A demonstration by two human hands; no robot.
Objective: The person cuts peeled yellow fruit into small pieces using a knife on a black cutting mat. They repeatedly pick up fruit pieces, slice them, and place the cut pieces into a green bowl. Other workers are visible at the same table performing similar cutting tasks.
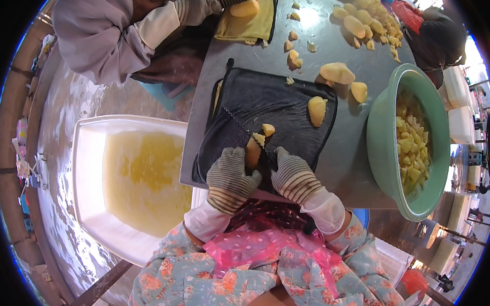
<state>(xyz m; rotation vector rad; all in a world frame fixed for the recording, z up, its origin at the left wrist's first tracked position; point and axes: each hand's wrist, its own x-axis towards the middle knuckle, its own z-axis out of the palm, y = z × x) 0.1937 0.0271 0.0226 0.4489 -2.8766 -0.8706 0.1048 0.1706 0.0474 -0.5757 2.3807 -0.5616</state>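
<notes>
My left hand (233, 175), in a striped knit glove, grips a peeled potato piece (253, 153) on a dark cloth (283, 95) at the metal table's near edge. My right hand (292, 173), gloved alike, is closed around the handle of a crinkle-cut knife. The wavy blade (258, 142) lies against the potato piece, its tip end pointing up and left. Just beyond it rests a small cut chunk (268, 130). A larger piece with a ridged cut face (317, 111) lies on the right part of the cloth. Two peeled pieces (337, 73) (359, 92) sit on the bare metal past the cloth.
A green basin (372, 148) of cut chunks stands at the right. To the left is a white tub (84, 175) of yellowish liquid. A co-worker's gloved hand (197, 9) holds a ridged blade over a yellow cloth (240, 27). Peeled potatoes (354, 26) are heaped at the far right.
</notes>
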